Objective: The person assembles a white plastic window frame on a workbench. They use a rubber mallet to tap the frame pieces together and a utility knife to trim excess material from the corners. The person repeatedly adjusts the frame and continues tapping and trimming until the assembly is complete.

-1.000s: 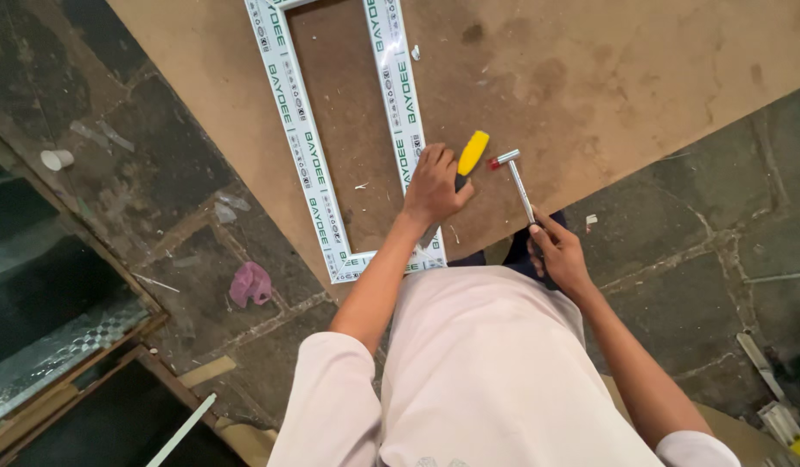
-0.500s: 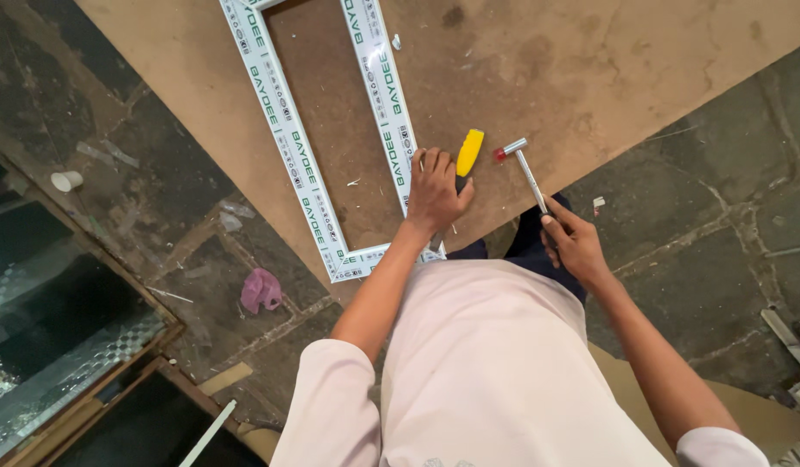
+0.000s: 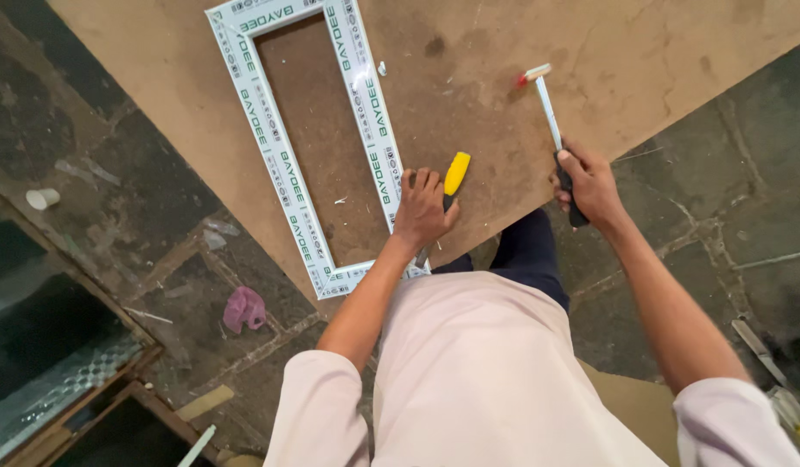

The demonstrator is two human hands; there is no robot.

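2 tools | left hand (image 3: pixel 423 212) yellow-handled chisel (image 3: pixel 456 173) | right hand (image 3: pixel 590 186) slim metal hammer (image 3: pixel 547 104)

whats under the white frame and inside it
The white frame lies flat on a brown board. Inside the opening, bare board and small chips show. The left hand covers part of the frame's near rail.

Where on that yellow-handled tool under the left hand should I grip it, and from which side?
Grip the yellow handle, the only part showing: it juts out past the left hand, pointing away from the person, while the working end is hidden under the palm. Come from above and the far side, fingers across the handle's width, since it lies flat on the brown board beside the white frame.
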